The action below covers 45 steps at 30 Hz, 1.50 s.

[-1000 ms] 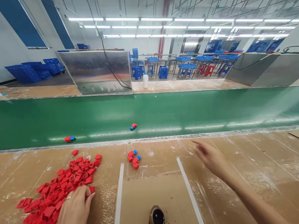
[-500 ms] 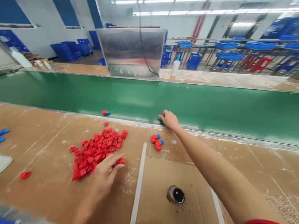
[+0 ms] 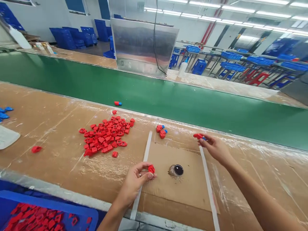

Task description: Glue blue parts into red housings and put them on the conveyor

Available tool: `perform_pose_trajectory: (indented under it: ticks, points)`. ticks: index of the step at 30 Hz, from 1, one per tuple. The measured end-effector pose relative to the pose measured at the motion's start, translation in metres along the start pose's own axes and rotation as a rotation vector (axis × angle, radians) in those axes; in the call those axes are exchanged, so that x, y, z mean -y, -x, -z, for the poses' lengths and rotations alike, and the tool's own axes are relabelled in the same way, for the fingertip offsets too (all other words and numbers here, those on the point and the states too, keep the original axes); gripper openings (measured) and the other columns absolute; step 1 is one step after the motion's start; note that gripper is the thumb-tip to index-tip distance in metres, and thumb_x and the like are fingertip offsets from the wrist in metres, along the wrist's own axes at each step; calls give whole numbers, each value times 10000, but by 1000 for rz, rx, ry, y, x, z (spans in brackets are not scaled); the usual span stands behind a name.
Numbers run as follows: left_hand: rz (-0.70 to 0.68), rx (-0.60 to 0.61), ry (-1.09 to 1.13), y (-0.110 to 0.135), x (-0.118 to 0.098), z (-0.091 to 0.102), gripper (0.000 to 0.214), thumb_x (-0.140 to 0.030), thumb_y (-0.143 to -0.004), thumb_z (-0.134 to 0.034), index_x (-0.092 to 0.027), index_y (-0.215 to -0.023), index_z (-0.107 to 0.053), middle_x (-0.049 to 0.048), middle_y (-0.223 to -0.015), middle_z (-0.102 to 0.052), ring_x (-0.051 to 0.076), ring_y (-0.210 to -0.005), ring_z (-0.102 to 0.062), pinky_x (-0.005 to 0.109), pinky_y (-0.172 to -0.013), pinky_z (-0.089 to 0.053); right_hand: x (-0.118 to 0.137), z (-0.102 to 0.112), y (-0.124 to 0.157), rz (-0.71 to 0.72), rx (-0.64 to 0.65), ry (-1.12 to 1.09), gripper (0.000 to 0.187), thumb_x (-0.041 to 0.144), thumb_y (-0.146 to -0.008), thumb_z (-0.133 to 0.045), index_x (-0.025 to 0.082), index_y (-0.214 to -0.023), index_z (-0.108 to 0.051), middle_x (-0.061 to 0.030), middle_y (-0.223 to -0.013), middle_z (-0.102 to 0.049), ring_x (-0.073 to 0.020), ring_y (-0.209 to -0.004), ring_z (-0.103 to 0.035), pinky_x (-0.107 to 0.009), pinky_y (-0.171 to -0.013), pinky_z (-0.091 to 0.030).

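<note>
One red block point(image 3: 150, 169) is pinched in the left hand point(image 3: 136, 179), one red-blue piece point(image 3: 198, 136) in the pinching right hand point(image 3: 216, 148); one jar point(image 3: 176, 170) stands between.

I record the blue bin point(image 3: 79, 209) cut off at lower left, the white sheet point(image 3: 8, 138) at the left edge. The right hand point(image 3: 216, 148) partly hides the blue piece point(image 3: 204, 138) from me.

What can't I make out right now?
Head view:
- red-and-blue plastic piece: blue end mostly covered by the right hand
- blue plastic bin: cut off by left and bottom edges
- heaped red plastic parts: lowest ones hidden by upper ones
- flat whitish object: cut off by left edge
</note>
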<state>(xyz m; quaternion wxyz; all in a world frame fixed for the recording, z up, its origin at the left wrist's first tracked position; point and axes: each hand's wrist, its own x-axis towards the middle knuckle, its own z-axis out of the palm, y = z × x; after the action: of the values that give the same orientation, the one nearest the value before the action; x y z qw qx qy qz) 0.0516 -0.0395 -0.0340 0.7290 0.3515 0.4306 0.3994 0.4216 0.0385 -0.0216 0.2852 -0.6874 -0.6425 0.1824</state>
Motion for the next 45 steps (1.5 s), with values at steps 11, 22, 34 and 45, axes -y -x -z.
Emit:
perform_pose_trajectory:
  ticks: [11, 22, 34, 45]
  points:
    - [-156, 3, -118, 10, 5, -13, 393, -417, -740, -810, -165, -1023, -705, 54, -848, -741, 161, -744, -681, 259, -719, -550, -14, -11, 94, -12, -132, 262, 389, 437, -917, -458, 179, -1141, -644, -114, -999, -648, -271, -888, -635, -403, -801, -488]
    - [-52, 166, -45, 23, 30, -37, 361, -413, -778, -784, -161, -1004, -660, 79, -883, -762, 169, -803, -706, 279, -801, -571, 1, -13, 86, -35, -125, 41, 464, 565, -922, -499, 166, -1053, -697, -122, -1046, -669, -255, -886, -658, -422, -821, -530]
    - [-32, 117, -107, 22, 30, -37, 372, -329, -818, -738, -163, -1142, -662, 100, -1053, -736, 164, -792, -698, 290, -772, -567, 64, -8, 134, 17, -21, -325, 258, 421, -941, -590, 228, -1086, -682, -70, -1002, -690, -204, -904, -663, -338, -761, -568]
    - [-87, 143, -162, 23, 30, -38, 287, -321, -799, -745, -166, -1039, -714, 20, -810, -650, 132, -745, -575, 223, -694, -481, 87, -23, 140, 371, -85, 147, 244, 235, -993, -510, 236, -1231, -568, -85, -1066, -640, -211, -914, -641, -345, -765, -548]
